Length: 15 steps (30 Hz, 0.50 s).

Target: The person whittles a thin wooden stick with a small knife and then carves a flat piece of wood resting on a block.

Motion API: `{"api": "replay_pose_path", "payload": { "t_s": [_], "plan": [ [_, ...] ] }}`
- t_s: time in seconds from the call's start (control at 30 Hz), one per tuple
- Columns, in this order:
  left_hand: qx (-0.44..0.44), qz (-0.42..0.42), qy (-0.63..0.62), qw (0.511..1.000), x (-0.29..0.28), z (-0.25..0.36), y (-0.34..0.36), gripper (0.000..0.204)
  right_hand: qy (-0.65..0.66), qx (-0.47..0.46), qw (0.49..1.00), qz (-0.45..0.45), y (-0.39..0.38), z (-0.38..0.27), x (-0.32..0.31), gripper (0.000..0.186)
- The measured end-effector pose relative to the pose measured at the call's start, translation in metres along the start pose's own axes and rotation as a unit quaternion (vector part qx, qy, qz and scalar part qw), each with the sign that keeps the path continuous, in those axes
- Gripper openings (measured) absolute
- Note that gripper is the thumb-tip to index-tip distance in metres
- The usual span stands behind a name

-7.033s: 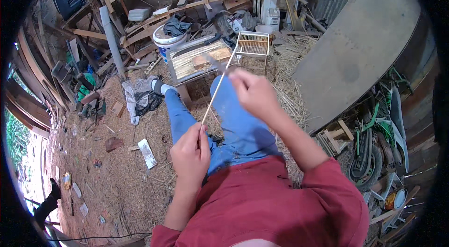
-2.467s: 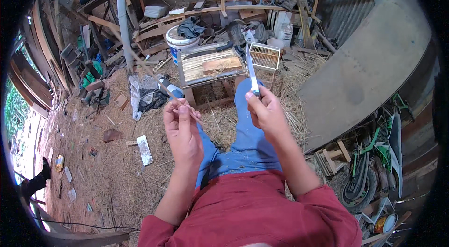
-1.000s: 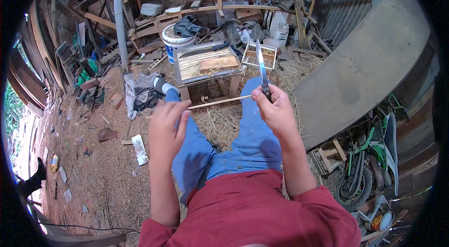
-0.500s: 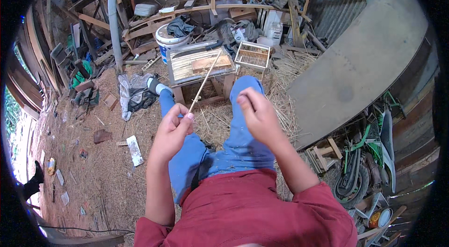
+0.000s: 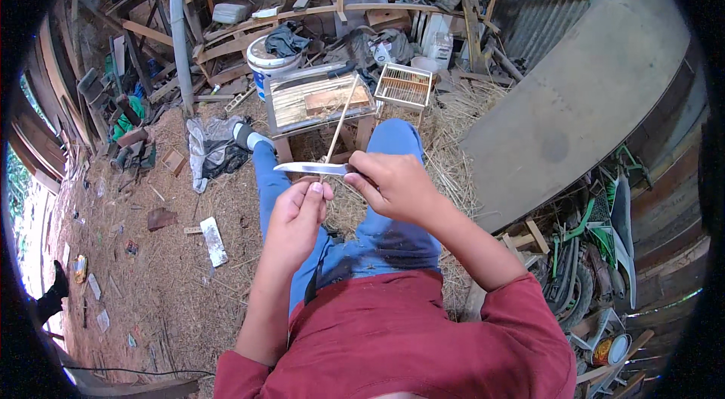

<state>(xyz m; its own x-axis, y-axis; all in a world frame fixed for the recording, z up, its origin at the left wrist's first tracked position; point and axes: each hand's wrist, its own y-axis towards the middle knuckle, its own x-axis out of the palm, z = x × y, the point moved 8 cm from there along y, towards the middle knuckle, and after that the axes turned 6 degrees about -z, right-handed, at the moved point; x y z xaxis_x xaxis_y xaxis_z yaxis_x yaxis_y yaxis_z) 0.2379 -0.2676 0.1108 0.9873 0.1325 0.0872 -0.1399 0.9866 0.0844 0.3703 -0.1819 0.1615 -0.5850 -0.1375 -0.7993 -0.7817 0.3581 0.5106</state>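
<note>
Between thumb and fingers, my left hand (image 5: 300, 212) pinches the lower end of a thin pale stick (image 5: 343, 118), which slants up and away to the right. My right hand (image 5: 399, 186) is closed round the handle of a knife (image 5: 311, 168). Its bright blade points left and lies across the stick just above my left fingers; whether the edge touches the wood I cannot tell. Beyond my hands stands a low work stand (image 5: 302, 124) with slats and a wooden block (image 5: 325, 101) on top. Beside it is a small slatted wooden frame (image 5: 405, 86).
A white bucket (image 5: 260, 67) with dark cloth on it stands behind the work stand. On the right leans a large grey board (image 5: 574, 112), with a green-and-black bike (image 5: 581, 248) below it. Straw and scraps cover the floor. A person's dark shoe (image 5: 54, 295) shows far left.
My right hand has turned and come left, bringing the knife blade into view across the stick. My left hand has shifted slightly right and down, and the stick stands steeper.
</note>
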Motion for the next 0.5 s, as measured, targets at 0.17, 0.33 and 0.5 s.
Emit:
{"api": "replay_pose_path", "payload": {
  "t_s": [0.17,0.33,0.5],
  "plan": [
    [-0.021,0.014,-0.027,0.999,0.0,-0.005,0.002,0.026,-0.02,0.019,1.0,-0.004,0.006,0.016,-0.005,0.024],
    [0.012,0.04,0.028,0.999,-0.003,-0.006,0.003,0.026,-0.021,0.009,1.0,-0.004,0.003,0.01,0.003,0.028],
    [0.024,0.066,0.07,0.995,-0.002,0.002,-0.001,0.027,-0.025,0.027,0.998,0.043,0.009,0.019,-0.003,0.027]
  ]
}}
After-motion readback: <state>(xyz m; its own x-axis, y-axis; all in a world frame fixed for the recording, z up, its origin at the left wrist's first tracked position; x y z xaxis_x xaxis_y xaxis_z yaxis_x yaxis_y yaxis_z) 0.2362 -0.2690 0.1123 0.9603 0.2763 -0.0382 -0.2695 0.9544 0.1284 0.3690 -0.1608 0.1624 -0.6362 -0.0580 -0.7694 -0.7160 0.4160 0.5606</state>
